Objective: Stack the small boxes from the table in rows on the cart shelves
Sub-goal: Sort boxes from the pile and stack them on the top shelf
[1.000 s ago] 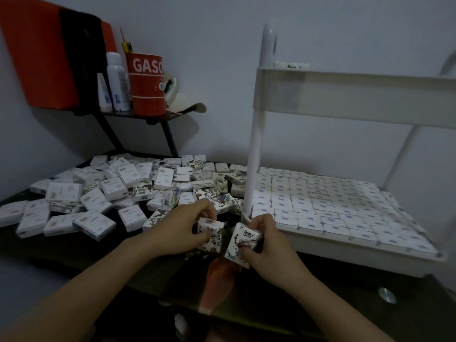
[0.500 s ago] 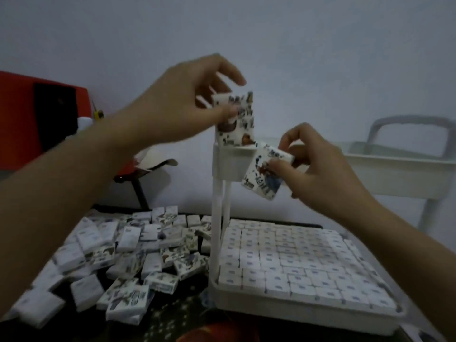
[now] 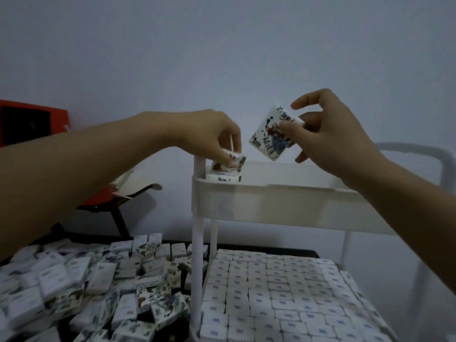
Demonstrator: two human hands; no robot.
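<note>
My left hand [image 3: 212, 137] pinches a small printed box [image 3: 234, 162] at the near left corner of the white cart's top shelf [image 3: 271, 196], right above another box [image 3: 223, 178] lying there. My right hand [image 3: 330, 134] holds a second printed box [image 3: 271, 133] tilted in the air above the top shelf, a little right of the left hand. The lower shelf [image 3: 276, 294] is covered with neat rows of small white boxes. A loose pile of small boxes [image 3: 93, 282] lies on the dark table to the left.
The cart's white posts [image 3: 197, 243] stand between the pile and the lower shelf. Its handle [image 3: 434, 159] rises at the far right. A red container [image 3: 32, 124] and a dark stand [image 3: 118, 218] sit at the left against the pale wall.
My left hand has come down from above the cart post to the top shelf's corner with its box. My right hand has risen and moved right with its box.
</note>
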